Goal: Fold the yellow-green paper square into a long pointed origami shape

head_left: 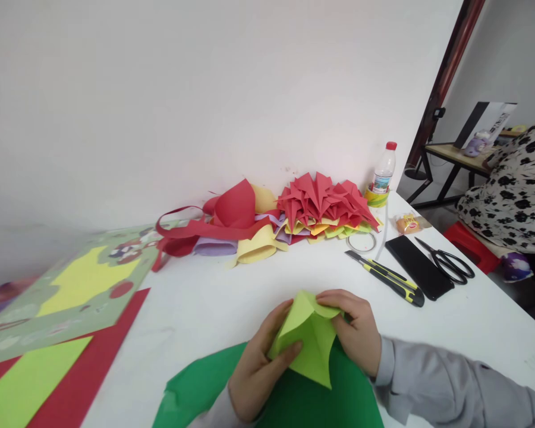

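A lime-green sheet of folding paper [314, 345], partly folded with a flap raised, is held between both hands at the front of the table. My left hand [265, 362] grips its left side, thumb across the front face and fingers behind. At the upper right corner my right hand [356, 324] pinches the paper between thumb and fingers. Beneath them lies a large dark green sheet [205, 380], partly covered by my hands and sleeves.
Red folded paper pieces [318, 199] and curled offcuts [232, 214] line the wall. To the right are a utility knife [387, 279], a black phone-like slab [419, 267], scissors [450, 264], a wrapped snack [408, 224] and a bottle [383, 169]. Coloured sheets [116, 356] lie left. Someone in patterned clothing [512, 184] is beyond.
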A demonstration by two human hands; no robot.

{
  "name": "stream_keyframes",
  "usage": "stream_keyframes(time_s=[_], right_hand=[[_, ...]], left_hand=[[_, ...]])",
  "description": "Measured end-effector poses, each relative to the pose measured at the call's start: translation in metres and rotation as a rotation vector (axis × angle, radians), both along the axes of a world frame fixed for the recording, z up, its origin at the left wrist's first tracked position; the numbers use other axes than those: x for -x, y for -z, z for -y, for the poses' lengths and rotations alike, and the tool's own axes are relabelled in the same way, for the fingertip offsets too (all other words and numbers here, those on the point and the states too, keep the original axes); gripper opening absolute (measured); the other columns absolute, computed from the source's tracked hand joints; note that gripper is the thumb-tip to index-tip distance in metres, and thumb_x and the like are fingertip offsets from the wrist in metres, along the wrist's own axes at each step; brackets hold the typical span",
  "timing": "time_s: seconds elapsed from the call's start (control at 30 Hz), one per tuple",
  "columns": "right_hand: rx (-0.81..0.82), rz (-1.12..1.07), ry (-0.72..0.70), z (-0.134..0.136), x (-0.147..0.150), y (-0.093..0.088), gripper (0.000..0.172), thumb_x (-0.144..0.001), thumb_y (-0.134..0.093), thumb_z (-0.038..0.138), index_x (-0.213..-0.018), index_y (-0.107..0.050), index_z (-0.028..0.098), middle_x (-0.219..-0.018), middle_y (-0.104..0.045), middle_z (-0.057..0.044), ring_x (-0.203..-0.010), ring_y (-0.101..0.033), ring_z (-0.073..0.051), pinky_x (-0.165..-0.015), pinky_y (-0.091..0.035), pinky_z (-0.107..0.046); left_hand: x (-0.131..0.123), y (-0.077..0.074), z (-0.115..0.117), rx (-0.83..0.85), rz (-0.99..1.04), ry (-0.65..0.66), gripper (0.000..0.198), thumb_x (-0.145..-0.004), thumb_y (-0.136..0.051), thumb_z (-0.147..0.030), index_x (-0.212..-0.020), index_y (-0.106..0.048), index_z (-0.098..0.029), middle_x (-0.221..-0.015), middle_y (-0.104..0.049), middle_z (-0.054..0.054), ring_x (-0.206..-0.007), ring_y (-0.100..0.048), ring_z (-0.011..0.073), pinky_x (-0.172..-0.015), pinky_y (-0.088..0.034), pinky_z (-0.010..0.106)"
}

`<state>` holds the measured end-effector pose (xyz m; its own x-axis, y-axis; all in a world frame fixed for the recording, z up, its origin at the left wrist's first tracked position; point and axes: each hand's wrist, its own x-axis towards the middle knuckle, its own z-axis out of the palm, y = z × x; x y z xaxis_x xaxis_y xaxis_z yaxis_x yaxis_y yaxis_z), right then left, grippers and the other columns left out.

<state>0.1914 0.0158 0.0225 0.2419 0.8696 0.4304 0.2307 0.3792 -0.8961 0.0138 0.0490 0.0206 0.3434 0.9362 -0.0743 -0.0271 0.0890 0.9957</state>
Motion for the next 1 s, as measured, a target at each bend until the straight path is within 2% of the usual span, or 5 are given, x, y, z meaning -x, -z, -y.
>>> stream_keyframes(time_s=[0.07,0.27,0.53,0.77,1.0], right_hand=[[-0.011,0.000,0.022,-0.001,-0.001,0.001,0.049,-0.063,-0.042,0.001,-0.093,-0.073,0.025,-0.098,-0.072,-0.003,-0.093,-0.067,-0.018,-0.085,-0.053,-0.033],[-0.014,-0.026,0.063,-0.004,-0.004,0.006,0.046,-0.066,-0.044,0.002,-0.093,-0.073,0.026,-0.100,-0.072,-0.003,-0.094,-0.066,-0.018,-0.086,-0.053,-0.034],[0.008,-0.055,0.030,-0.005,-0.004,0.008,0.048,-0.065,-0.043,0.001,-0.090,-0.074,0.027,-0.110,-0.068,-0.003,-0.101,-0.064,-0.018,-0.086,-0.053,-0.033],[0.071,-0.104,-0.015,-0.008,-0.004,0.011,0.045,-0.068,-0.047,0.005,-0.094,-0.075,0.028,-0.108,-0.070,-0.002,-0.100,-0.065,-0.018,-0.088,-0.053,-0.033],[0.170,-0.152,-0.091,-0.009,-0.004,0.016,0.038,-0.079,-0.047,0.011,-0.101,-0.074,0.027,-0.102,-0.073,-0.001,-0.093,-0.068,-0.018,-0.085,-0.055,-0.033]], left_hand=[[0.000,0.005,-0.002,0.006,-0.025,-0.038,0.058,-0.069,-0.074,-0.047,-0.119,-0.061,-0.022,-0.128,-0.061,0.008,-0.122,-0.051,0.0307,-0.099,-0.043,0.035],[0.003,0.010,-0.008,0.230,0.062,-0.086,0.068,-0.068,-0.073,-0.054,-0.125,-0.057,-0.020,-0.117,-0.066,0.011,-0.091,-0.066,0.0285,-0.065,-0.055,0.032],[-0.001,-0.001,-0.005,0.257,0.110,-0.129,0.060,-0.068,-0.073,-0.049,-0.121,-0.061,-0.022,-0.121,-0.065,0.008,-0.100,-0.064,0.0299,-0.065,-0.056,0.030],[0.001,0.007,-0.006,0.206,0.083,-0.137,0.051,-0.067,-0.074,-0.047,-0.110,-0.070,-0.021,-0.122,-0.064,0.007,-0.104,-0.061,0.0311,-0.069,-0.057,0.031],[0.006,-0.005,-0.009,0.365,0.276,-0.052,0.047,-0.064,-0.070,-0.023,-0.111,-0.069,-0.019,-0.119,-0.066,0.009,-0.109,-0.059,0.0337,-0.080,-0.054,0.036]])
